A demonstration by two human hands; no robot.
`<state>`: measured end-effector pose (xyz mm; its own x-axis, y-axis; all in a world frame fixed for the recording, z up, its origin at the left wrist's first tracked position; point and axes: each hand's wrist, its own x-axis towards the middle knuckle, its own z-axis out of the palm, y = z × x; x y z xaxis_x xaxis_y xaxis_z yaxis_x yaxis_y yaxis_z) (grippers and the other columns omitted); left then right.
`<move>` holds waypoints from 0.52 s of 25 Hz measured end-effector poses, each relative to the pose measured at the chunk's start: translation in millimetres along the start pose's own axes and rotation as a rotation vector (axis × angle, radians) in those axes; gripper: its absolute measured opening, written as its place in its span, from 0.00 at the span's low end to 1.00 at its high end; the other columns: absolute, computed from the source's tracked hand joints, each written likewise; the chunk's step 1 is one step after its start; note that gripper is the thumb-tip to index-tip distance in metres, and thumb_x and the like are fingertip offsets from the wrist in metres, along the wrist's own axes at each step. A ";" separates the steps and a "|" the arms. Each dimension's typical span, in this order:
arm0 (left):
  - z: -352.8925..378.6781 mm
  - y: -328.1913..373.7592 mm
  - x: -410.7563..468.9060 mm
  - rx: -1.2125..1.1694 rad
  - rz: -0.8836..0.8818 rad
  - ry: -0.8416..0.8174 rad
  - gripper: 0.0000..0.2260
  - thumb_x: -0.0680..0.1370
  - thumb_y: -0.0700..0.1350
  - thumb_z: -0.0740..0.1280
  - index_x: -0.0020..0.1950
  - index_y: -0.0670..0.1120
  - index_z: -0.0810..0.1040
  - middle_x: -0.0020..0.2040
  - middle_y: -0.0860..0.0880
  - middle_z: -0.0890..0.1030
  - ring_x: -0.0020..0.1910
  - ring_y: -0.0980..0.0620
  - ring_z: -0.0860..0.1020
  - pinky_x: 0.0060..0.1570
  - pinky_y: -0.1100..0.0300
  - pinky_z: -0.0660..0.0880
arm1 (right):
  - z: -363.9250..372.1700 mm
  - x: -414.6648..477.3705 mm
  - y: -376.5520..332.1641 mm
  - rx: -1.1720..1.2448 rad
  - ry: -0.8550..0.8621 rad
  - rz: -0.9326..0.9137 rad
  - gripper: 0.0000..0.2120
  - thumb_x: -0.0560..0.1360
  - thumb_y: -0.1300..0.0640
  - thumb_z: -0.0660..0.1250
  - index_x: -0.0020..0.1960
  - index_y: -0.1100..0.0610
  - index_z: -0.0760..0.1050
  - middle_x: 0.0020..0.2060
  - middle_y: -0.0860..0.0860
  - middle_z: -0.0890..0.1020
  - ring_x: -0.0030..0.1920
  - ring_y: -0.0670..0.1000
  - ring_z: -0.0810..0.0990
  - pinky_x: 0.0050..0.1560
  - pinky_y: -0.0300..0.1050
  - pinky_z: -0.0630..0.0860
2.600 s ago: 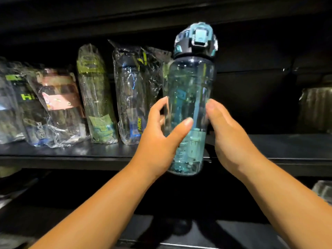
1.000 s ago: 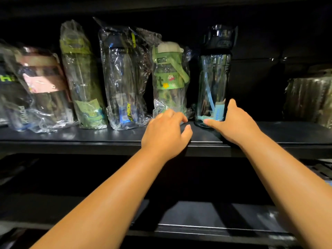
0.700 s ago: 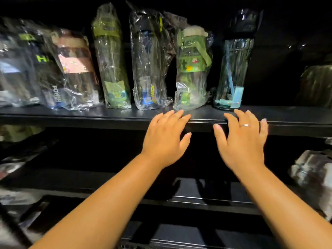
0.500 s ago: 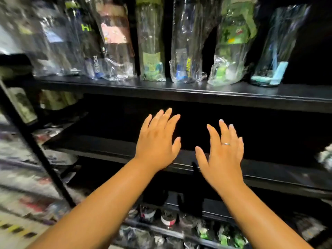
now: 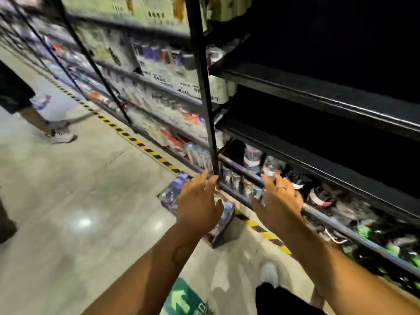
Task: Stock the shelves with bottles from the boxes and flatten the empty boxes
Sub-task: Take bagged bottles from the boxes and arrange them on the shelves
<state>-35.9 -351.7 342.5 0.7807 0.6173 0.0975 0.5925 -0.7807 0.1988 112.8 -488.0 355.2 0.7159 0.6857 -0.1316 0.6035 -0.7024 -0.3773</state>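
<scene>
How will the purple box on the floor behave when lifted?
The box lies flat on the floor, wide and low, so probably it will not tip. Its printed walls look like card: likely stiff, yet bendable. The left hand hides its contents, so weight is unclear.

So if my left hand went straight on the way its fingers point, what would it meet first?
Probably the black upright post: the left hand points at its foot, though blur leaves the depth unsure.

Both arms outstretched; left hand (image 5: 197,202), right hand (image 5: 278,202) empty, fingers straight.
</scene>
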 end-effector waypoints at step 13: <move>20.4 -201.7 43.5 -0.018 -0.366 -0.199 0.31 0.71 0.54 0.63 0.72 0.43 0.72 0.69 0.38 0.75 0.64 0.36 0.76 0.63 0.46 0.73 | 163.1 176.4 -163.2 -0.077 -0.528 -0.155 0.35 0.80 0.41 0.59 0.80 0.49 0.47 0.80 0.53 0.48 0.79 0.58 0.47 0.75 0.58 0.50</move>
<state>-117.4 -169.3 286.7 0.5432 0.8216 -0.1730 0.8360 -0.5101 0.2023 83.3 -221.2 244.0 0.3559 0.7706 -0.5287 0.7256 -0.5844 -0.3633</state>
